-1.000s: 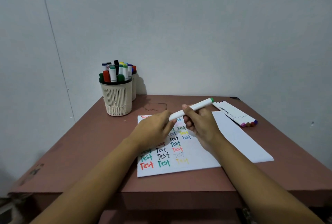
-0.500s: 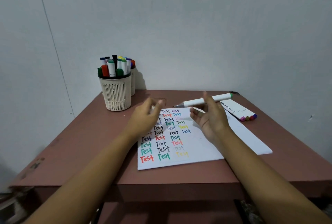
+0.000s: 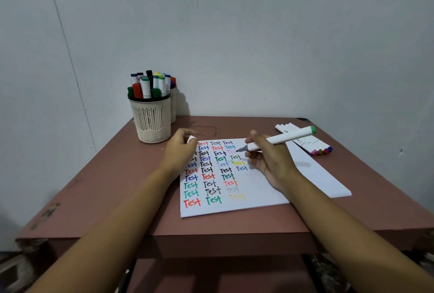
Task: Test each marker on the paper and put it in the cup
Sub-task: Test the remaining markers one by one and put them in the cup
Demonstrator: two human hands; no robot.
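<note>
**Brown desk against a grey wall: uncapped marker poised over the test sheet**

Pale grey wall (image 3: pixel 258 34) backs a brown desk (image 3: pixel 117 187), where the paper (image 3: pixel 270 189) lies with columns of coloured "Test" words filling its left half. The right hand (image 3: pixel 272 161) holds a white marker (image 3: pixel 281 138) with a green end. Its fingers (image 3: pixel 254 134) are clamped on the barrel near the nib in a writing grip. The dark tip points left at the third column, beside a faint pink word. I cannot tell whether the tip touches the sheet.

The left hand (image 3: pixel 178 151) rests at the paper's top-left corner. Its fingers (image 3: pixel 185 131) are curled around a small white piece, most likely the cap (image 3: pixel 191 138).

The step in hand looks like writing this marker's test word. It would be best to move the nib to blank paper, either below the last word in that column or further right, so the new colour reads clearly. Light, even strokes should be enough. The left hand can press the sheet flat while keeping the cap ready.

After recapping, the marker goes in the ribbed cup (image 3: pixel 151 118) at the desk's back-left, which already stands full of stored markers (image 3: pixel 148 85). A second cup (image 3: pixel 173 104) sits just behind it. A row of loose markers (image 3: pixel 310 144) waits at the right, near the paper's far edge.
</note>
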